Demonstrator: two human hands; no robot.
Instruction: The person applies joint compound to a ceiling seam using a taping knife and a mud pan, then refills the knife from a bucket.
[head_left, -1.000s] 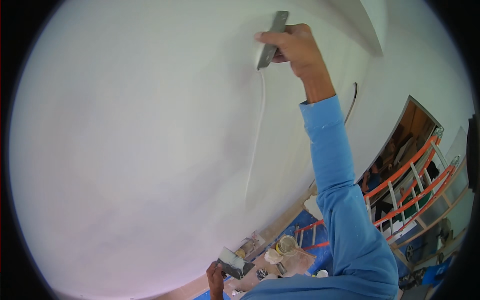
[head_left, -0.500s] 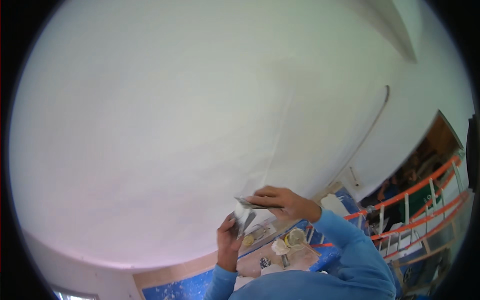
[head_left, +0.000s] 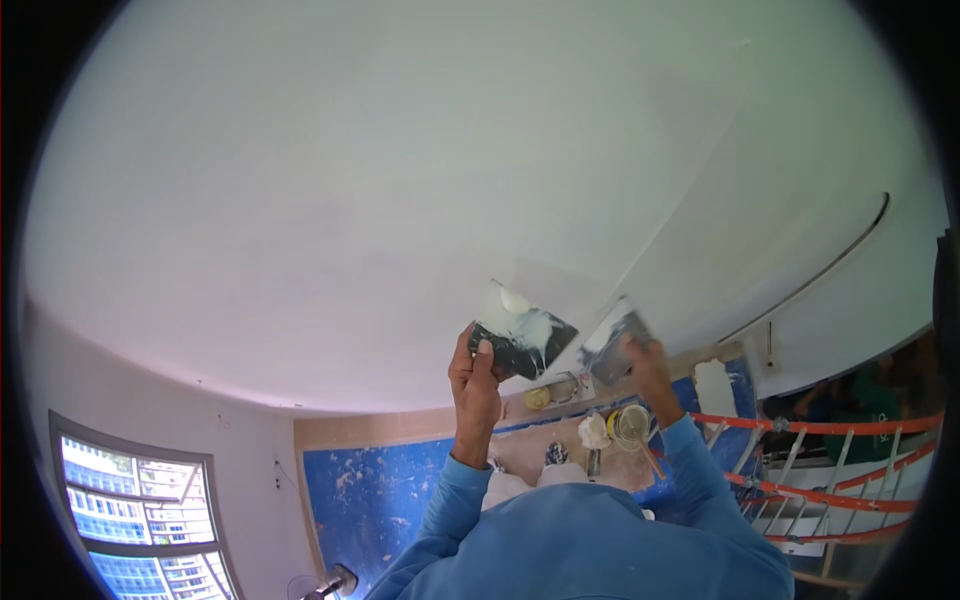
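Observation:
My left hand (head_left: pixel 478 385) is closed on a broad dark flat blade (head_left: pixel 510 352), its upper part smeared with white paste (head_left: pixel 516 305). Just to the right, my right hand (head_left: pixel 650 370) grips a second, grey flat blade (head_left: pixel 615 335) with dark and white smears, blurred by motion and tilted. The two blades are a little apart. Both are held in front of a large white wall (head_left: pixel 360 200), which carries a faint pale vertical streak (head_left: pixel 675 210) above my right hand.
Below are a blue sheet (head_left: pixel 365 500), a tan board (head_left: pixel 530 451) with a bucket (head_left: pixel 630 426) and a white lump (head_left: pixel 593 431). Orange ladders (head_left: pixel 850 503) lie right, beside a dark opening with someone in green (head_left: pixel 850 440). A window (head_left: pixel 140 500) is at lower left.
My right hand came down from high on the wall to meet the left blade, then moved apart to the right. My left hand rose. The view shifted, showing the window.

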